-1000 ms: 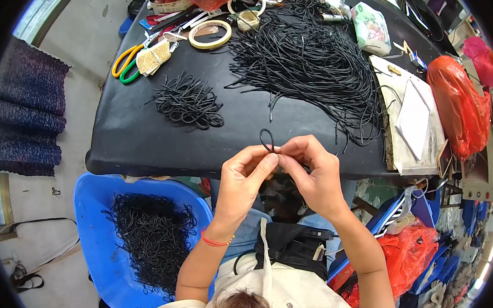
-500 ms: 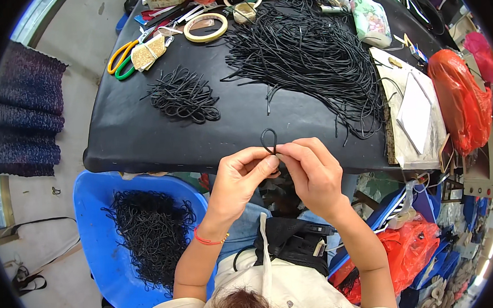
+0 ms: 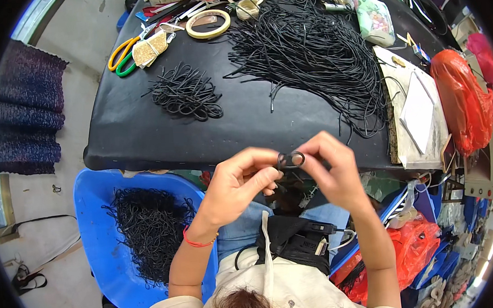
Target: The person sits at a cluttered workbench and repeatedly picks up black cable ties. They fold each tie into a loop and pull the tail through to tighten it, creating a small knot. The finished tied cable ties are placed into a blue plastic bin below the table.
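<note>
Between my two hands, just off the table's near edge, is a black cord (image 3: 290, 161) bent into small loops. My left hand (image 3: 238, 184) pinches one side of it between thumb and fingers. At its other side my right hand (image 3: 333, 168) grips the loop with thumb and forefinger. Beyond them, a large heap of straight black cords (image 3: 314, 59) covers the right half of the black table (image 3: 245, 128). A small pile of looped black cords (image 3: 185, 93) lies to the left. The cord's ends are hidden by my fingers.
At my left stands a blue tub (image 3: 103, 259) with a mass of looped black cords (image 3: 150, 233). Scissors (image 3: 122, 57) with orange and green handles and a tape roll (image 3: 208, 24) lie far left. A pale board (image 3: 410, 115) and red plastic bag (image 3: 462, 102) are at right.
The upright loop above my fingers has folded down and lies sideways between my hands. My right hand has moved slightly right, and its grip has shifted onto the loop.
</note>
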`<state>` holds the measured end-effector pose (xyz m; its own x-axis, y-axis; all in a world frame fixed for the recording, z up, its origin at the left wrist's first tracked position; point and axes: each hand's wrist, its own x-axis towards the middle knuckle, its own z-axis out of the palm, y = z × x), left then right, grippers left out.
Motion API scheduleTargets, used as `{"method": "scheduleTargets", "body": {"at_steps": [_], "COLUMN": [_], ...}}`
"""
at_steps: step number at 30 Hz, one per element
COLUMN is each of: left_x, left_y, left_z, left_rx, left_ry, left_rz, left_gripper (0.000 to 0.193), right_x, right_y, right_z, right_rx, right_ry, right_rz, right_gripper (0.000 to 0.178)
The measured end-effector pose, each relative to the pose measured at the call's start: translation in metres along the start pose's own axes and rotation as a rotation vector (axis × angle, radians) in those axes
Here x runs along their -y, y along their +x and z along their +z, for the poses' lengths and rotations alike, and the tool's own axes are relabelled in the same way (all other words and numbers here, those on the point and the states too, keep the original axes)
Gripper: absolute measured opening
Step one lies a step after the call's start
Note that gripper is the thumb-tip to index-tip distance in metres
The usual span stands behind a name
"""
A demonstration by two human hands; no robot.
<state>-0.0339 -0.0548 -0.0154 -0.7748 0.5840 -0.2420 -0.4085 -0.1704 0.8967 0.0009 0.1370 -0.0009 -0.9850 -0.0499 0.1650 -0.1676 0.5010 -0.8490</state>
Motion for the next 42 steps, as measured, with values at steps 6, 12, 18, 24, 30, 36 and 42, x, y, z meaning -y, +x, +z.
{"method": "scheduleTargets", "body": {"at_steps": [6,12,18,24,30,36,42], "left_x": [0.015,0.018,0.023,0.031,0.031,0.022,0.016], "left_y": [0.008,0.007,0.007,0.006,0.003,0.001,-0.002], "left_z": [-0.001,0.004,0.010,0.023,0.028,0.012,0.009], "left_rx": [-0.028,-0.031,-0.159,-0.264,-0.305,-0.236,-0.100], "left_ry": [-0.152,-0.124,-0.117,-0.237,-0.057,0.368,0.238], "left_rz": [0.033,0.106,0.157,0.190,0.323,0.353,0.203], "left_gripper": [0.025,0.020,0.017,0.017,0.016,0.017,0.029], "right_x": [0.007,0.019,0.011,0.012,0.014,0.015,0.009], "right_y": [-0.017,-0.019,-0.019,-0.017,-0.012,-0.002,-0.001], "right_z": [0.026,0.021,0.020,0.037,0.045,0.029,0.026], "right_rx": [-0.100,0.034,0.060,-0.229,-0.289,-0.182,-0.128], "right_ry": [0.274,0.647,0.770,0.393,0.411,0.037,0.475], "right_rz": [0.176,0.328,0.403,0.310,0.325,0.200,0.362], "right_gripper": [0.012,0.014,0.013,0.011,0.016,0.022,0.014]}}
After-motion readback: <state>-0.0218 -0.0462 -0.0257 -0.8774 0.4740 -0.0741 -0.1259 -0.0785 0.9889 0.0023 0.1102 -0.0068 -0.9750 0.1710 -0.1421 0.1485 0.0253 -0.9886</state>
